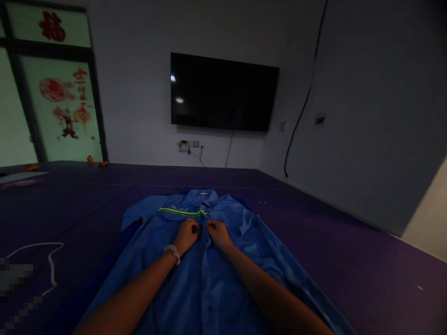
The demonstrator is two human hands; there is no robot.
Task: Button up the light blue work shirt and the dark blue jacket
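A blue work shirt [181, 279] with a collar and a yellow-green stripe across the chest lies spread face up on the purple floor. My left hand [186, 235], with a pink scrunchie [172, 253] at the wrist, is closed at the front opening just below the stripe. Facing it across the opening, my right hand [218, 232] pinches the other front edge. The fingertips of both hands are close together but apart. Whether a button sits between the fingers is too dark to make out. Darker blue cloth [115, 256] shows beneath the shirt at the left.
A white cable [51, 265] curls on the purple floor [349, 260] at the left, beside a blurred grey object [16, 278]. Small orange items [90, 159] stand by the glass door. A dark cable [296, 125] hangs down the right wall, and a television [223, 93] is mounted ahead.
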